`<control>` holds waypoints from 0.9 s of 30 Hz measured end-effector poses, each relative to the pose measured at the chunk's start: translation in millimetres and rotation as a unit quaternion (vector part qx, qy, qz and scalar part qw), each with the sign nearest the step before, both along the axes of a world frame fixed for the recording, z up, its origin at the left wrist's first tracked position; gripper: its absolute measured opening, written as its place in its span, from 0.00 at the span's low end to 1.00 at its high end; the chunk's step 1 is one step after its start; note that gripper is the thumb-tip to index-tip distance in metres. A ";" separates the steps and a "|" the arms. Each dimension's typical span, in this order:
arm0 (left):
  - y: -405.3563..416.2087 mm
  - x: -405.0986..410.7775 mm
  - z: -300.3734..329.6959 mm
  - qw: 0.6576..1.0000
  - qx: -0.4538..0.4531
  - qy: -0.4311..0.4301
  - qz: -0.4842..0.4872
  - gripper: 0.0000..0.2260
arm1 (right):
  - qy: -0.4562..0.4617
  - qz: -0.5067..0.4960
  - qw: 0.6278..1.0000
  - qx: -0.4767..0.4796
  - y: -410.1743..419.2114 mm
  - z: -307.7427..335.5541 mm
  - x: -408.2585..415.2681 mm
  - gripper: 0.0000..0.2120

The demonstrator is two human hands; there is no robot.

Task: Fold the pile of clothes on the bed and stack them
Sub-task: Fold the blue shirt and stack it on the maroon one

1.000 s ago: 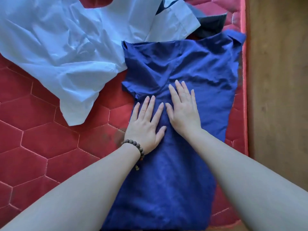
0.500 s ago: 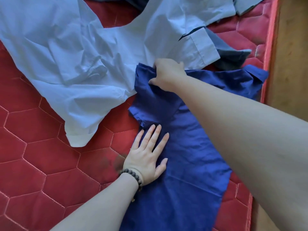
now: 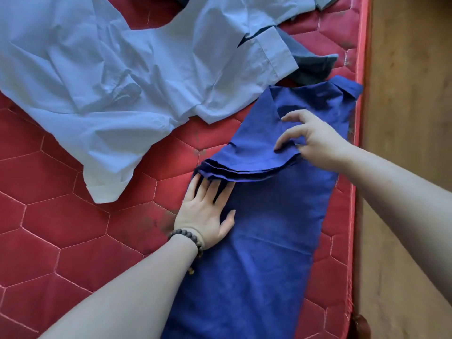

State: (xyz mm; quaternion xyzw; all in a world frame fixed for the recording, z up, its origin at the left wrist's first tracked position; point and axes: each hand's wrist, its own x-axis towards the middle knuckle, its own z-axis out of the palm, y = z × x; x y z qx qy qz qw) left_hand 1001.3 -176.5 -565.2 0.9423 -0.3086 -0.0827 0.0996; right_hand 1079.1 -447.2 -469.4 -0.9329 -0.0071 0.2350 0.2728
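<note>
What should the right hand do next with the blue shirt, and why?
Probably lay the folded flap down and smooth it flat. The right hand pinches the dark blue shirt's folded-over top part, whose edge hangs raised in layers above the left hand, which lies flat on the shirt at its left edge. The fold is not yet settled.

No text, label, brand, number or sign can be read anywhere in this view. The clothes and the quilted bed surface show only plain cloth and stitching
</note>
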 end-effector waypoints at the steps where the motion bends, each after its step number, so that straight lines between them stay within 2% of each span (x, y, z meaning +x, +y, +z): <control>1: 0.1 -0.4 -1.1 1.000 -0.002 -0.010 0.002 0.28 | 0.014 -0.017 1.000 -0.010 -2.7 -6.4 -6.3 0.19; 4: 0.6 -1.3 -2.4 1.000 -0.004 -0.027 -0.002 0.26 | -0.006 -0.107 0.993 -0.042 -3.3 -21.8 -15.3 0.20; 7: 2.0 -3.0 0.5 0.998 -0.037 -0.045 0.004 0.22 | -0.013 -0.212 0.977 -0.027 6.2 -28.2 -17.2 0.16; 10: 9.9 -6.2 8.6 0.989 -0.110 -0.084 0.056 0.16 | 0.003 -0.253 0.967 -0.026 18.0 -34.4 -18.0 0.24; 12: 15.2 -5.0 17.1 0.980 -0.142 -0.105 0.091 0.21 | 0.011 -0.276 0.961 -0.012 24.3 -39.3 -17.5 0.26; 15: 12.7 11.6 27.2 0.985 -0.116 -0.093 0.090 0.33 | 0.000 -0.287 0.958 -0.004 28.8 -45.4 -14.6 0.25; 17: 6.1 26.8 28.0 0.994 -0.078 -0.068 0.045 0.37 | -0.010 -0.287 0.958 -0.010 30.0 -47.6 -11.3 0.23; 21: 2.5 40.8 23.2 0.996 -0.019 -0.042 -0.077 0.30 | -0.015 -0.268 0.963 -0.016 32.6 -48.5 1.4 0.16; 27: 13.5 41.9 16.1 0.988 -0.086 -0.085 -0.096 0.19 | -0.007 -0.253 0.967 0.024 35.0 -40.0 31.1 0.14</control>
